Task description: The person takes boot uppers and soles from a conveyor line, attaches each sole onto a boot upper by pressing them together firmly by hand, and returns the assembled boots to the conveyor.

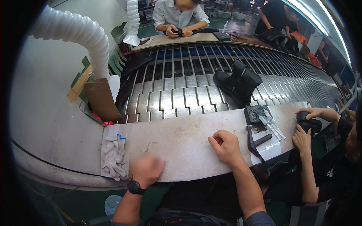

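Observation:
My left hand, with a dark watch on its wrist, is over the near edge of the pale workbench. It is blurred, so its fingers cannot be made out. Further right, my right hand rests at the bench top with its fingers curled in and the thumb against them. Nothing shows in it. A hammer with a dark handle lies to the right of this hand. Crumpled whitish gloves lie beside my left hand, a blue tie at their top.
Beyond the bench, black boots stand on a metal slatted conveyor. A dark block and several slim tubes lie past the hammer. At right, a co-worker handles a black shoe. A white duct hangs at left.

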The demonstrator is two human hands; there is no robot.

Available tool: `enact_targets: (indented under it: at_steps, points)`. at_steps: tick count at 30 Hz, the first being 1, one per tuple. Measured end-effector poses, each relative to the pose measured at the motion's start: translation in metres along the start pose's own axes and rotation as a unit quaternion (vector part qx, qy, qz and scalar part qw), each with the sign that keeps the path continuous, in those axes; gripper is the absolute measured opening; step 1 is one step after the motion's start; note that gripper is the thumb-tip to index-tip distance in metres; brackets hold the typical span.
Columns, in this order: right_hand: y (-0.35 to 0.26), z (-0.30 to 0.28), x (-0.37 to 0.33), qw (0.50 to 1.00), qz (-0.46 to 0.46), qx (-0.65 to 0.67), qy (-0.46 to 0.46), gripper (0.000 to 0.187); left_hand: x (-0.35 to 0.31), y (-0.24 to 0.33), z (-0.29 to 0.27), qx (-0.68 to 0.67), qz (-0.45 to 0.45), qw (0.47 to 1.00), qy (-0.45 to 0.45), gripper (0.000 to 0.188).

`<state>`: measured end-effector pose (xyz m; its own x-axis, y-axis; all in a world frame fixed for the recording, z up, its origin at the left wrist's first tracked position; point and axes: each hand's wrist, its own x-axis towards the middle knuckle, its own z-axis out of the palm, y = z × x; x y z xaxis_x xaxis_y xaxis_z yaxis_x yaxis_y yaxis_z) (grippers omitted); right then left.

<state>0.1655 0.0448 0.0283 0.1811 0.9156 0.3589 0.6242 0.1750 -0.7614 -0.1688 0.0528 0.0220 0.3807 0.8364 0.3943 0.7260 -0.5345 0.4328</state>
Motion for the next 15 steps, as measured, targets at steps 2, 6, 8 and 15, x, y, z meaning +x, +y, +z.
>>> enact_targets:
  at_steps: [2,6,8,15]
  points:
    - [0.0,0.001,0.0,1.0,0.003,0.002,0.0,0.021,-0.001,0.0,0.0,-0.002,0.0,1.0,0.001,0.025]
    - [0.002,-0.001,-0.003,1.0,0.008,-0.005,-0.004,0.022,-0.002,-0.001,0.005,-0.013,0.001,1.0,0.0,0.025]
    - [0.003,-0.006,-0.005,1.0,0.015,-0.019,0.004,0.022,0.001,0.0,0.008,-0.027,0.014,1.0,-0.001,0.025]
    - [-0.002,0.007,-0.003,1.0,-0.012,-0.016,-0.011,0.022,-0.011,-0.015,0.001,0.004,-0.032,0.999,-0.013,0.021]
